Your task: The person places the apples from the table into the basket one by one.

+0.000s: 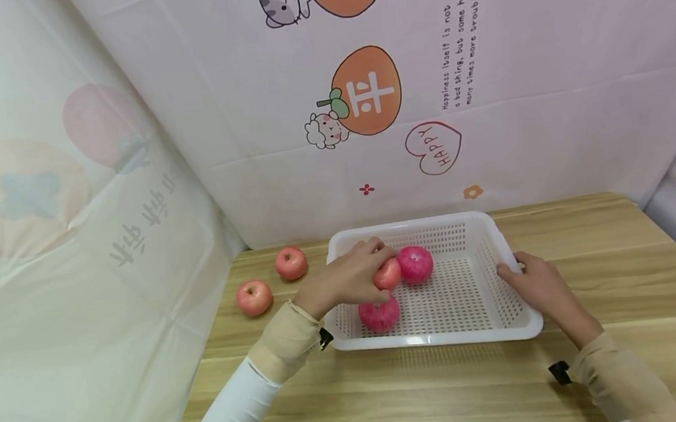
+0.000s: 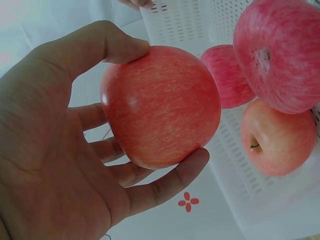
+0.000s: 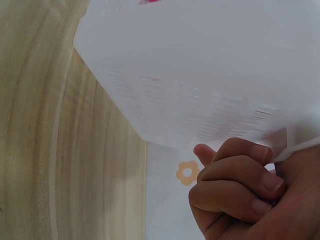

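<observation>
My left hand point(image 1: 350, 278) grips a light red apple point(image 2: 160, 107) between thumb and fingers, over the left part of a white plastic basket point(image 1: 434, 340). Below and around that apple are two deep pink apples, one point(image 1: 416, 264) toward the back and one point(image 1: 379, 313) nearer the front. The left wrist view also shows a paler apple point(image 2: 277, 137) with a short stem inside the basket; from the head view it is hidden. My right hand point(image 1: 540, 287) holds the basket's right rim, thumb on top and fingers curled beneath, as the right wrist view point(image 3: 235, 185) shows.
Two light red apples, one point(image 1: 254, 297) closer and one point(image 1: 291, 263) farther back, lie left of the basket on the wooden table point(image 1: 391, 401). A printed white cloth point(image 1: 286, 175) hangs behind the table, and another point(image 1: 82, 327) along its left side.
</observation>
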A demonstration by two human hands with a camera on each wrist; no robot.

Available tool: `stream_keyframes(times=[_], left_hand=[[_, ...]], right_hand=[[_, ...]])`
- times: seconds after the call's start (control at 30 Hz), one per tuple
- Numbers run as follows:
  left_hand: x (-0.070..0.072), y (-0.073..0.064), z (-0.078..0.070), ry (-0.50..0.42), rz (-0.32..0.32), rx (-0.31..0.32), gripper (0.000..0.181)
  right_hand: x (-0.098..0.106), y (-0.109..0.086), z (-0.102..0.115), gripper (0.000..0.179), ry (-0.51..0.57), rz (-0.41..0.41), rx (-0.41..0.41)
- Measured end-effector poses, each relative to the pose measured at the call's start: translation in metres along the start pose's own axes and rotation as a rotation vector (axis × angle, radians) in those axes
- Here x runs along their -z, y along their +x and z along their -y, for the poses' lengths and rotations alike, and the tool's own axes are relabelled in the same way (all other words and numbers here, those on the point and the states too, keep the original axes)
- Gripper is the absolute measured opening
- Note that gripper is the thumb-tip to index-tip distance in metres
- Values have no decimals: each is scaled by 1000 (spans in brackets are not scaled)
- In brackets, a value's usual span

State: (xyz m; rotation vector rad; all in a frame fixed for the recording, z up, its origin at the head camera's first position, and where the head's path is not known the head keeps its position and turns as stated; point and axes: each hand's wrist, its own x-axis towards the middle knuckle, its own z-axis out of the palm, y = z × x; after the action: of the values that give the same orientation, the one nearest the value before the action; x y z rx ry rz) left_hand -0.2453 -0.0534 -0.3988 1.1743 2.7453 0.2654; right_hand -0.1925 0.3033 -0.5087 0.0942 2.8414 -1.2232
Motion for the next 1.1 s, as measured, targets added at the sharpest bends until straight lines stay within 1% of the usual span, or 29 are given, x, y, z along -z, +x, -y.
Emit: stream_keyframes(times=[0.23,0.47,0.6,0.7,0.9,1.1], left_hand=[[-2,7,-4,17,16,-22,78],[-10,14,-8,29,40,-37,76],[-14,17,-11,50,44,-61,77],[-17,19,-13,69,55,-66,78],[-20,23,-18,64,79,-62,78],[-23,28,-22,73,78,-81,76]], right_hand=[[0,0,1,71,-8,-6,3],[0,0,0,70,-3,-13,6],[0,0,-1,69,-1,-16,9],[0,0,-1,69,-2,-18,10],[0,0,-2,70,0,-16,5],[0,1,-1,70,-6,-18,2]])
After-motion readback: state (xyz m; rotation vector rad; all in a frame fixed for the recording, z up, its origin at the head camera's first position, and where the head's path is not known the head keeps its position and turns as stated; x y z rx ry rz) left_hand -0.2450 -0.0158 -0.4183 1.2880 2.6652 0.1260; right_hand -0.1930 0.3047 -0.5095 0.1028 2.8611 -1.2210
